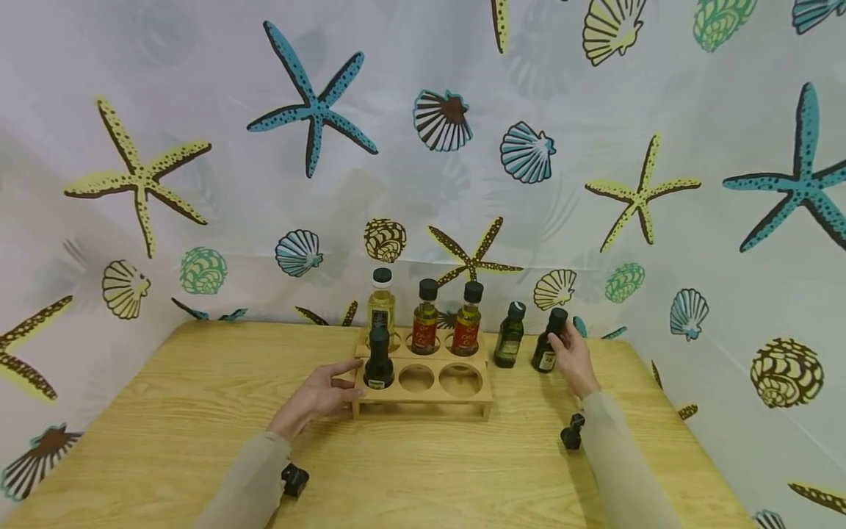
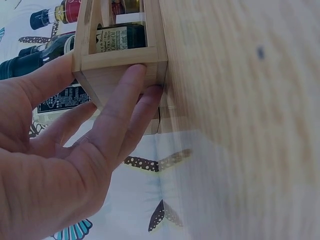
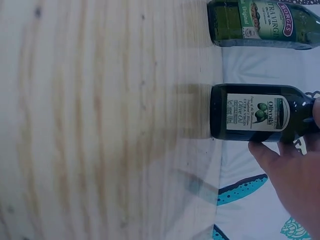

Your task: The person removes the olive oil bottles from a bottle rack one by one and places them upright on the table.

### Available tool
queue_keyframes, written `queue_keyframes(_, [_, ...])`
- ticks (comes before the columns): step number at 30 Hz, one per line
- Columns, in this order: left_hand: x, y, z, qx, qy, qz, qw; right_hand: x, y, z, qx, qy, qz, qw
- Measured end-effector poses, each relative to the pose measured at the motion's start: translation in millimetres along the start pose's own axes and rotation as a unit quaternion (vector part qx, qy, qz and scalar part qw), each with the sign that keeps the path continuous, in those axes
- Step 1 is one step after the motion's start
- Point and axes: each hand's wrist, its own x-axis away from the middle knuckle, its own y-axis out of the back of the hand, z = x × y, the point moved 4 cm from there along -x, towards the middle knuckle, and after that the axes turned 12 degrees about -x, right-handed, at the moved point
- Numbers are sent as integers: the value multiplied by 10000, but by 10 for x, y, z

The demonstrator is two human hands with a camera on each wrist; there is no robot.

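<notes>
My right hand (image 1: 573, 360) holds a dark olive oil bottle (image 3: 255, 115) near its neck, with its base close to the tabletop. Beside it stands a green olive oil bottle (image 1: 509, 339). My left hand (image 1: 322, 397) touches the left end of a two-tier wooden bottle rack (image 1: 423, 411), its extended fingers (image 2: 120, 102) resting against the end panel. On the upper tier sit a pale yellow oil bottle (image 1: 381, 305) and two red-labelled bottles (image 1: 424, 323). A dark bottle (image 1: 379, 360) occupies the lower tier's left hole; two round holes beside it show bare.
The wood-grain table (image 1: 423, 470) extends around the rack. Behind and on both sides hangs a white cloth (image 1: 423, 191) printed with starfish and shells, close behind the bottles. Small black devices (image 1: 294, 480) are worn at both wrists.
</notes>
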Motion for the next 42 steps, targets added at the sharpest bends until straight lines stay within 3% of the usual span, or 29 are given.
queue_keyframes(17, [-15, 0, -1, 24, -7, 7, 10000, -31, 53, -27, 168, -285, 114, 9994])
queue_keyframes(31, [5, -15, 27, 33, -2, -23, 10000, 48, 61, -77, 145, 99, 54, 9998])
queue_keyframes(35, [7, -14, 26, 33, -20, 4, 10000, 75, 73, -66, -90, 140, -191, 9997])
queue_keyframes(42, [1, -2, 23, -14, -39, 2, 10000, 113, 126, -9, -709, 173, -1151, 9907])
